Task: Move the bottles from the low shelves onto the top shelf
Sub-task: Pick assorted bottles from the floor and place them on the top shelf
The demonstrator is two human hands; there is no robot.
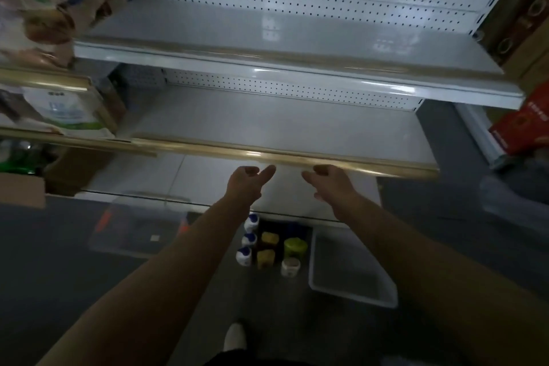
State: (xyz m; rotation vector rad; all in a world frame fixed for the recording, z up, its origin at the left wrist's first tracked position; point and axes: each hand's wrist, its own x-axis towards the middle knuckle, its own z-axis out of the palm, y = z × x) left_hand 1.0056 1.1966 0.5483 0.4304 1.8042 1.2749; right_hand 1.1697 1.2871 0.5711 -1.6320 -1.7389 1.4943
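Note:
A white metal shelving unit faces me. Its top shelf (267, 30) and middle shelf (267, 125) are bare. My left hand (246, 181) and my right hand (329, 180) reach forward side by side, just below the middle shelf's gold front rail (208, 147). Both hands hold nothing, with fingers loosely curled and thumbs pointing inward. Far below, near the floor, stand three white bottles with blue caps (249, 239), two yellow-topped containers (267, 248), a green-lidded jar (295, 247) and a white jar (290, 267).
A clear plastic bin (136, 229) lies lower left, a white tray (353, 279) lower right. Packaged goods (59, 110) fill the neighbouring shelves on the left. Red and brown cartons (525, 125) stand on the right. My shoe (234, 336) shows on the grey floor.

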